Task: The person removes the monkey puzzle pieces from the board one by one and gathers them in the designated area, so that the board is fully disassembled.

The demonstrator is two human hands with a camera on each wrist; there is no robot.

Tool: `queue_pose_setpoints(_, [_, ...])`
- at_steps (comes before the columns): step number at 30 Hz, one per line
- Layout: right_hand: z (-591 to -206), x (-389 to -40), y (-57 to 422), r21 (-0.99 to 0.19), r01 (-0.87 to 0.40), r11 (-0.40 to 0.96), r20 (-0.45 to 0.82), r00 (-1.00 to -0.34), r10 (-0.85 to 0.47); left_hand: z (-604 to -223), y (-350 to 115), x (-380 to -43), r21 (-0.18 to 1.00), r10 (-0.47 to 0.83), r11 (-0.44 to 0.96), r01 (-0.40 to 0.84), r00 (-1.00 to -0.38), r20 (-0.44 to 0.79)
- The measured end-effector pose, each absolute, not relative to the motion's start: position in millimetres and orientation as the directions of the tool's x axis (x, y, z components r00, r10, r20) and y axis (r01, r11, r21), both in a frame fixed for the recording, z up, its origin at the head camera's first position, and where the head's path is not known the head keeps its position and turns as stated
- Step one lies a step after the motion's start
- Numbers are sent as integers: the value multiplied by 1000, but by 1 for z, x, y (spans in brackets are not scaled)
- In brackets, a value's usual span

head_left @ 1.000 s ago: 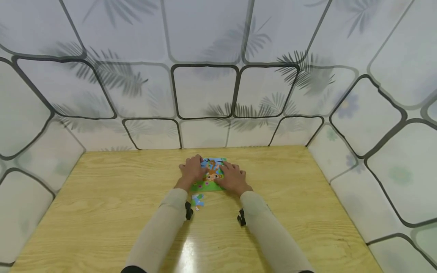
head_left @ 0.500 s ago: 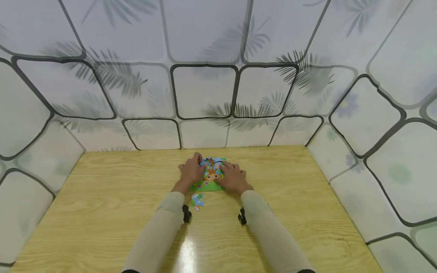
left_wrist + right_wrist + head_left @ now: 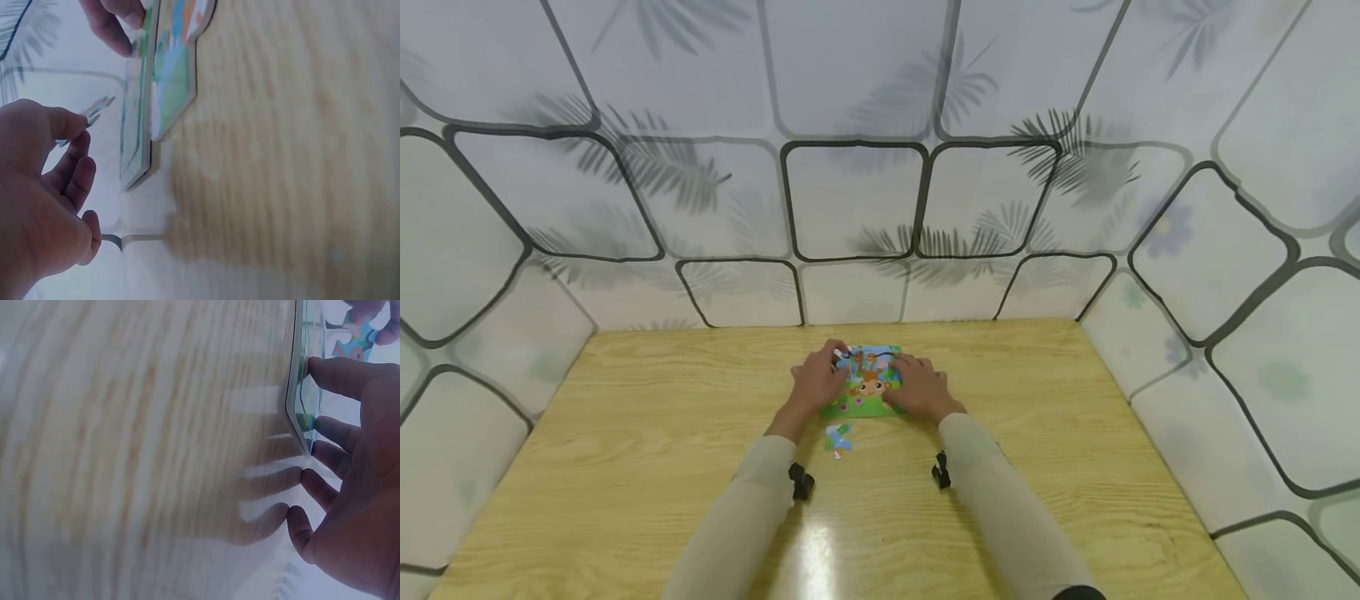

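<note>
A jigsaw puzzle (image 3: 865, 407) with a monkey picture lies flat on the table, between both hands. My left hand (image 3: 817, 383) is over its left side, pinching a puzzle piece (image 3: 97, 111) between thumb and forefinger. In the left wrist view that piece is tilted and apart from the board. My right hand (image 3: 921, 387) rests at the puzzle's right side; in the right wrist view its thumb and some fingertips touch the board and the others reach the tabletop. The held piece (image 3: 356, 340) also shows there, beyond the board.
Loose puzzle pieces (image 3: 838, 437) lie just in front of the board, near the left wrist. The wooden table (image 3: 647, 467) ends at a patterned cloth wall (image 3: 857, 292) behind the puzzle, with similar walls at both sides.
My left hand has shifted and turned slightly, its forearm moving left, and more of the puzzle's upper left shows. The right hand stays at its side. The head view has shifted a little.
</note>
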State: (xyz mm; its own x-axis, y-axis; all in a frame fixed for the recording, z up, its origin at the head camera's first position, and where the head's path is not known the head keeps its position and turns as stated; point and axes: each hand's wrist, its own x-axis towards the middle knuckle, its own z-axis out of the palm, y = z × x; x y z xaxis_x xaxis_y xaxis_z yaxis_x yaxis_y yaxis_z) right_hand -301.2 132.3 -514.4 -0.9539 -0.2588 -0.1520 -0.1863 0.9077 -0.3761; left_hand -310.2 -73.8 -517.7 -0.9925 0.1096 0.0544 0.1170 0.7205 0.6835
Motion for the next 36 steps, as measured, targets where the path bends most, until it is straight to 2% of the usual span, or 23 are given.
queue_pose_setpoints(10, [-515, -299, 133, -366, -206, 907, -151, -949, -276, -511, -77, -284, 715, 177, 675, 179, -981, 78])
queue_pose_setpoints(23, [-511, -302, 139, -344, -237, 909, -153, -940, -304, -511, -80, -260, 752, 243, 632, 186, -969, 36])
queue_pose_setpoints(36, [-513, -303, 138, -308, -243, 920, -174, -936, -305, -512, -73, -251, 710, 397, 653, 265, -918, -23])
